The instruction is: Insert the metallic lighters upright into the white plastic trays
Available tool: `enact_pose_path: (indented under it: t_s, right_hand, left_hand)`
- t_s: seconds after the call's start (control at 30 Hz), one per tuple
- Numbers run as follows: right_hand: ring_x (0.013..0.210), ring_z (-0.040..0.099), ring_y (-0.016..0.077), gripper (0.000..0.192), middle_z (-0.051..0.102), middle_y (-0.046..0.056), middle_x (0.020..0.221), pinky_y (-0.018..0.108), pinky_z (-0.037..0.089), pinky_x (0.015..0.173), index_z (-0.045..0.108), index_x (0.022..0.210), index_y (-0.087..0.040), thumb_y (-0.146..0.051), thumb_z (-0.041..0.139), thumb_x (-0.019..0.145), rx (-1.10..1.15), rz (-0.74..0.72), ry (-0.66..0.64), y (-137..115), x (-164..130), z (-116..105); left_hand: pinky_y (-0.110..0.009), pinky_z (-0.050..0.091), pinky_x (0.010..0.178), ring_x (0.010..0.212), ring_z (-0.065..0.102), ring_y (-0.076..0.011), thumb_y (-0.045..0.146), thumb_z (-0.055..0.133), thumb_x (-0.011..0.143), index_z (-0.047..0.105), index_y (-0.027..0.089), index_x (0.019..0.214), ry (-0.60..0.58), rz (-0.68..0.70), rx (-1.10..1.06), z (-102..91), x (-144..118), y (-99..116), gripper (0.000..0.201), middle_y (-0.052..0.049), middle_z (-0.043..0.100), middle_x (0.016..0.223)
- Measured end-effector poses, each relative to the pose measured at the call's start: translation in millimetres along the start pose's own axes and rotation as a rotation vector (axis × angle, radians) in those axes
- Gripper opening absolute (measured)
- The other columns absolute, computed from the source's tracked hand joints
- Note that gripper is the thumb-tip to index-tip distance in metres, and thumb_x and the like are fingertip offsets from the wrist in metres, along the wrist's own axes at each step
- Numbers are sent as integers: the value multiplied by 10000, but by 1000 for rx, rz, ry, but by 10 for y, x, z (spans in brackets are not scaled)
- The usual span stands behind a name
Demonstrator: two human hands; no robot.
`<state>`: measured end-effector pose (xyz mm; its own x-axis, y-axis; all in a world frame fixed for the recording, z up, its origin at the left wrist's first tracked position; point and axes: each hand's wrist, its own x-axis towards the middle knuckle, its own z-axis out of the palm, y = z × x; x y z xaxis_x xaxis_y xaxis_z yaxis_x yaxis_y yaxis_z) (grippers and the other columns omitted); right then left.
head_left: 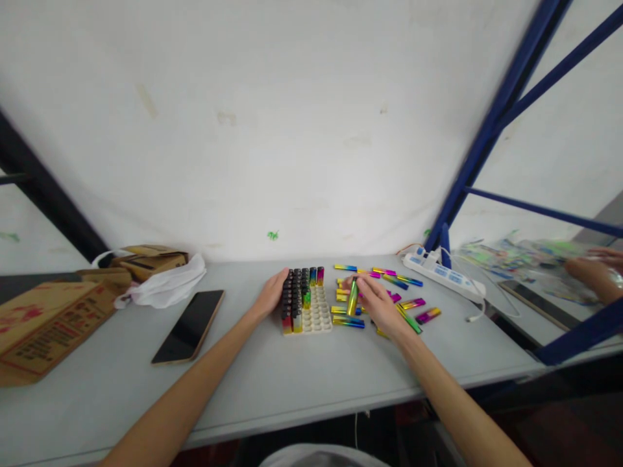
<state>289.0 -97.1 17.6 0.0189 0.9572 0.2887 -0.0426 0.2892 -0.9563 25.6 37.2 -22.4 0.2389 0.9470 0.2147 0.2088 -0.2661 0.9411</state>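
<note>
Right hand (377, 299) pinches one lighter (353, 297) upright; left hand (272, 293) lies flat, steadying the tray (318, 311). Keep it vertical, aim for the nearest free hole just left.

Two bare forearms enter from the lower edge of the head view, with no sleeves visible along their whole shown length. Left hand (270, 295): no glove, no ring, no watch or band seen at the wrist. Right hand (377, 303): likewise ungloved, wrist unadorned. Nails too small to assess. At bottom centre, a rounded patch of pale grey-white garment shows, details blurred.
</note>
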Motion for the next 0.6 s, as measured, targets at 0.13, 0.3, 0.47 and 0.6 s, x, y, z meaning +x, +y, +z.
enact_pose_path:
  t_s: [0.13, 0.3, 0.47, 0.6]
  right_hand:
    - [554, 489, 136, 466, 512, -67, 661, 256, 440, 545, 484, 1027, -293, -716, 617, 881, 340, 153, -111, 11, 322, 384]
    - [473, 198, 88, 469, 301, -97, 628, 211, 187, 443, 499, 957, -267, -727, 574, 897, 183, 237, -153, 173, 436, 597]
    - [585, 349, 127, 540, 378, -35, 617, 269, 256, 541, 433, 670, -216, -681, 476, 942, -360, -20, -25, 397, 385, 612]
    - [605, 376, 127, 456, 383, -34, 600, 276, 250, 577, 411, 636, -210, -541, 469, 944, -549, -104, 3, 443, 376, 614]
  left_hand:
    - [-440, 481, 1041, 1088, 658, -330, 815, 451, 861, 763, 149, 961, 11, 14, 2, -2, -9, -15, 742, -117, 794, 1029]
    - [-443, 471, 1056, 1094, 658, -318, 768, 444, 898, 763, 148, 986, 8, 12, 3, 0, -12, -38, 704, -110, 791, 1043]
    - [-432, 470, 1051, 1088, 654, -317, 785, 444, 888, 758, 140, 972, 0, -13, -5, -6, -9, -53, 723, -114, 788, 1038]
    - [-424, 487, 1023, 1080, 654, -312, 783, 434, 894, 763, 150, 969, -6, -18, -5, -8, -15, -46, 717, -102, 791, 1015]
